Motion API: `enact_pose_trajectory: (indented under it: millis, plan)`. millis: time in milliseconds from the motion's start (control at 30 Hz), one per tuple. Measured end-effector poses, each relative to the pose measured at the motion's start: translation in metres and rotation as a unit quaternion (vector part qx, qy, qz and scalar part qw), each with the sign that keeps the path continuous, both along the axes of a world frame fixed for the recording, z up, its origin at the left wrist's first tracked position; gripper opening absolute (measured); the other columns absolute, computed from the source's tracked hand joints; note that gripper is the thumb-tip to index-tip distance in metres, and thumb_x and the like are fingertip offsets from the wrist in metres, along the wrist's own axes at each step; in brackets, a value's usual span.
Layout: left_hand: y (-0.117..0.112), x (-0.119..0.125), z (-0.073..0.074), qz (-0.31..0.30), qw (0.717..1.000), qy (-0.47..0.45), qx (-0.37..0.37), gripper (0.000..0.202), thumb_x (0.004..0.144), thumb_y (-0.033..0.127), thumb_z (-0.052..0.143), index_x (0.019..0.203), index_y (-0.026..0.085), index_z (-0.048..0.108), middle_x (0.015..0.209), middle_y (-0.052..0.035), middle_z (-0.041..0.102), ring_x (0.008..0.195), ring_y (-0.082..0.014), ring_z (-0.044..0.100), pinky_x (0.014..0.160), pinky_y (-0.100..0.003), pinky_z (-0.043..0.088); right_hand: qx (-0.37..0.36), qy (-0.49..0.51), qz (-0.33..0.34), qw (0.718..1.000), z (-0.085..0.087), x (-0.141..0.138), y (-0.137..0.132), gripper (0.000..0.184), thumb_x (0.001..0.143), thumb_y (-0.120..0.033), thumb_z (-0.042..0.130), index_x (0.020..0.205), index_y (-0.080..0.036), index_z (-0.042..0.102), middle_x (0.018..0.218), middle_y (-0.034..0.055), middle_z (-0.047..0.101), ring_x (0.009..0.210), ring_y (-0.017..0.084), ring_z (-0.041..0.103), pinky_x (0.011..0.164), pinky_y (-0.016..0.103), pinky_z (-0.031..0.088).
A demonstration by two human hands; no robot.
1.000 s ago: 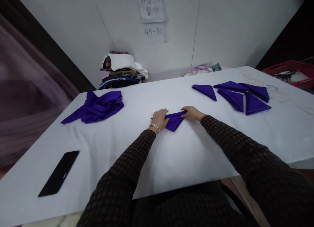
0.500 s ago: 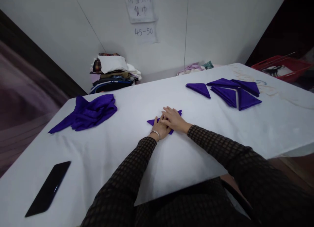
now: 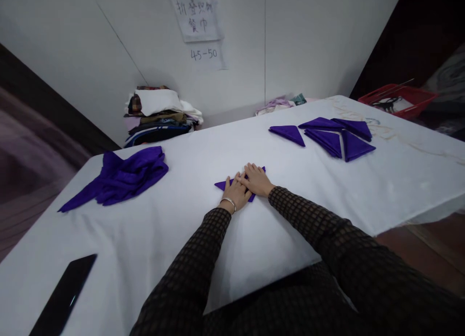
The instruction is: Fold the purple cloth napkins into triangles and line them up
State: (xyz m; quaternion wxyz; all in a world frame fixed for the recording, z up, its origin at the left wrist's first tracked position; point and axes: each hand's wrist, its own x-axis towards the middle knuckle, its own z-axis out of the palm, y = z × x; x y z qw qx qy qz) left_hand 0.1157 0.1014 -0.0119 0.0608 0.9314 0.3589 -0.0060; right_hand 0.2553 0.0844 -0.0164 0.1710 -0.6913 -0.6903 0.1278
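Observation:
A purple napkin (image 3: pixel 220 185) folded into a triangle lies in front of me on the white tablecloth (image 3: pixel 189 239). Both hands rest flat on top of it and cover most of it; only its corners show. My left hand (image 3: pixel 237 192), with a bracelet at the wrist, has its fingers stretched out over the napkin's middle. Beside it, my right hand (image 3: pixel 257 180) lies open on the right part, its fingers touching or slightly overlapping those of the left. Neither hand grips the cloth.
Several folded purple triangles (image 3: pixel 323 139) lie at the back right. A rumpled heap of purple cloth (image 3: pixel 127 176) is on the left, a black phone (image 3: pixel 65 295) at the front left. Behind stand stacked clothes (image 3: pixel 160 113); a red basket (image 3: pixel 417 103) is at the far right.
My right hand has come down flat onto the napkin, having been slightly raised over it. The whole view has shifted a little as the head moved.

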Motion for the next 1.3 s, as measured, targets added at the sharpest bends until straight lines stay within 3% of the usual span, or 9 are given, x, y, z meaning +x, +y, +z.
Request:
enact_pose_trajectory:
  millis: [333,500,600,800,933,1033,1133,1233,1300]
  plan:
    - [0.001,0.0,-0.002,-0.005,1.0,-0.012,0.0,0.055,0.093,0.049,0.028,0.144,0.027,0.03,0.155,-0.0056,0.022,0.142,-0.0264,0.016,0.112,-0.056,0.012,0.008,-0.047,-0.039,0.998,-0.006,0.044,-0.016,0.064,0.094,-0.053,0.031,0.143,-0.012,0.034,0.151,0.016,0.027,0.139,0.029,0.019,0.11,0.051,0.009]
    - [0.005,0.003,0.007,0.024,0.998,-0.038,-0.047,0.058,0.09,0.05,0.04,0.142,0.025,0.033,0.152,-0.0082,0.029,0.139,-0.0266,0.024,0.11,-0.05,0.019,0.015,0.143,-0.054,0.988,0.001,0.05,-0.016,0.064,0.089,-0.042,0.051,0.141,-0.009,0.037,0.151,0.0179,0.027,0.141,0.028,0.015,0.112,0.045,-0.003]
    - [0.008,0.006,0.019,0.059,0.994,-0.058,-0.068,0.067,0.084,0.051,0.052,0.14,0.019,0.034,0.146,-0.0131,0.039,0.134,-0.0291,0.032,0.107,-0.047,0.025,0.029,0.22,-0.1,0.97,0.006,0.054,-0.022,0.061,0.092,-0.038,0.043,0.143,-0.006,0.031,0.152,0.0183,0.024,0.141,0.023,0.018,0.114,0.038,0.007]
    - [0.018,0.015,0.035,0.146,0.983,-0.045,-0.099,0.08,0.063,0.061,0.069,0.127,0.018,0.047,0.132,-0.0186,0.052,0.12,-0.0357,0.046,0.096,-0.049,0.036,0.012,0.4,-0.14,0.906,0.011,0.032,-0.07,0.062,0.089,-0.035,0.045,0.146,-0.017,0.028,0.145,0.0141,0.039,0.128,0.023,0.044,0.104,0.037,0.036]
    - [0.027,0.016,0.036,0.194,0.967,-0.045,-0.158,0.062,0.056,0.057,0.076,0.102,0.018,0.06,0.111,-0.015,0.066,0.101,-0.0319,0.06,0.087,-0.044,0.043,-0.024,0.496,-0.114,0.86,0.015,0.009,-0.097,0.066,0.084,-0.035,0.054,0.145,-0.021,0.032,0.144,0.0132,0.042,0.125,0.024,0.047,0.101,0.038,0.042]
    - [0.028,0.012,0.038,0.212,0.956,-0.078,-0.19,0.044,0.06,0.044,0.077,0.09,0.016,0.061,0.103,-0.0145,0.069,0.097,-0.0301,0.063,0.081,-0.039,0.047,-0.032,0.543,-0.11,0.832,0.014,0.001,-0.101,0.068,0.081,-0.033,0.06,0.143,-0.02,0.035,0.141,0.0147,0.045,0.12,0.025,0.052,0.098,0.039,0.045]
    - [0.025,0.004,0.042,0.225,0.939,-0.129,-0.228,0.028,0.069,0.038,0.07,0.083,0.016,0.062,0.092,-0.0127,0.072,0.09,-0.0274,0.066,0.073,-0.035,0.051,-0.024,0.621,-0.118,0.775,0.008,0.0,-0.096,0.076,0.072,-0.03,0.071,0.14,-0.019,0.039,0.141,0.0153,0.044,0.117,0.026,0.054,0.098,0.042,0.045]
    - [0.017,-0.006,0.045,0.222,0.911,-0.182,-0.296,0.017,0.076,0.034,0.063,0.083,0.018,0.063,0.082,-0.0073,0.074,0.078,-0.0219,0.069,0.065,-0.031,0.055,-0.023,0.672,-0.121,0.73,0.004,0.003,-0.089,0.085,0.063,-0.028,0.08,0.138,-0.02,0.041,0.139,0.0134,0.045,0.114,0.025,0.055,0.098,0.041,0.045]
    - [0.011,-0.011,0.047,0.255,0.843,-0.269,-0.39,0.011,0.076,0.031,0.062,0.082,0.022,0.064,0.079,-0.0025,0.075,0.077,-0.0195,0.07,0.066,-0.03,0.057,-0.031,0.687,-0.117,0.717,0.007,0.005,-0.089,0.088,0.062,-0.028,0.08,0.139,-0.021,0.04,0.134,0.012,0.05,0.109,0.023,0.058,0.096,0.039,0.047]
